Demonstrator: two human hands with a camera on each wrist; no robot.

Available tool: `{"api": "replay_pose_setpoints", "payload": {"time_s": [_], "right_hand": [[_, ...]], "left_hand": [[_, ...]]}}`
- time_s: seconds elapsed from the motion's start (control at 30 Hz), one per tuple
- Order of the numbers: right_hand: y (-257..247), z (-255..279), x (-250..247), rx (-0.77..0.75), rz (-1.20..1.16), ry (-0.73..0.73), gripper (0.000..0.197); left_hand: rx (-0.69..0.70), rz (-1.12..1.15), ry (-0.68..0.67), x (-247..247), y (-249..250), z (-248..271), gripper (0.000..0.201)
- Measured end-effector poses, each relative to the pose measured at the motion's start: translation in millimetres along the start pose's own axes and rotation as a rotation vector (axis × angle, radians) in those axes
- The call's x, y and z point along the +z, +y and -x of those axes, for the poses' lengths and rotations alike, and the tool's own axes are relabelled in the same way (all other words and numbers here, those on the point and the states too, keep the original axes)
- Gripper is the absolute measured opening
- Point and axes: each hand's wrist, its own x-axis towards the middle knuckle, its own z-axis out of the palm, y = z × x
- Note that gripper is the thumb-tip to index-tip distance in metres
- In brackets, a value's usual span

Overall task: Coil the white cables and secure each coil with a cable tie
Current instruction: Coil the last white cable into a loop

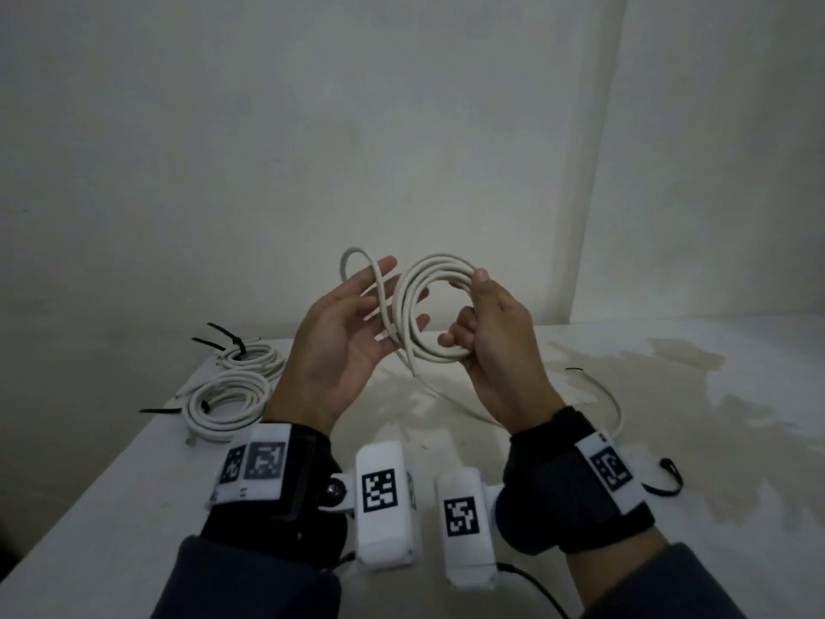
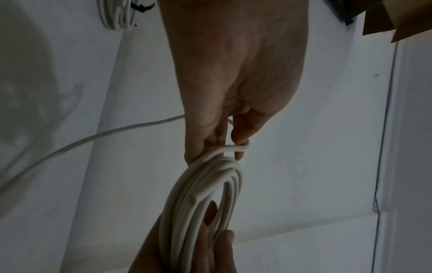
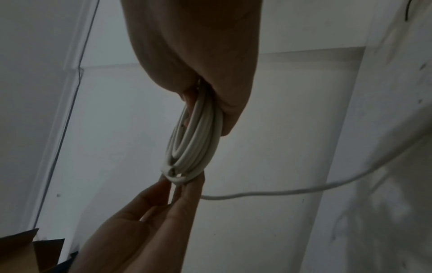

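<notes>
Both hands worked: right hand gripped the white cable coil, left hand fingers nearly straight guided a loop, which could spring loose.

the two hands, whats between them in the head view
In the head view the half-wound white coil hangs between them: the right hand grips one side, the left hand fingers guide a loose loop onto it.

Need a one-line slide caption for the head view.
Right hand grips a half-wound white cable coil while the left hand guides a loop; two tied white coils lie on the white table.
</notes>
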Motion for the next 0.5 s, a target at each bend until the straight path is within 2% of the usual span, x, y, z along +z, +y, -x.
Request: {"api": "replay_pose_setpoints", "payload": {"time_s": [0.1, 0.23, 0.3, 0.4, 0.5], "right_hand": [[4, 2, 1, -0.011, 0.083, -0.054, 0.037], [10, 5, 7, -0.011, 0.179, -0.113, 0.037], [11, 7, 9, -0.001, 0.211, -0.160, 0.036], [10, 8, 9, -0.006, 0.229, -0.211, 0.036], [7, 9, 9, -0.018, 0.244, -0.245, 0.037]], "left_hand": [[-0.003, -0.145, 0.007, 0, 7, 2, 0.028], [0.133, -0.647, 0.025, 3, 7, 3, 0.029], [0.194, -0.822, 0.026, 3, 6, 3, 0.032], [0.196, -0.857, 0.050, 2, 9, 3, 0.036], [0.151, -0.765, 0.081, 2, 11, 4, 0.040]]}}
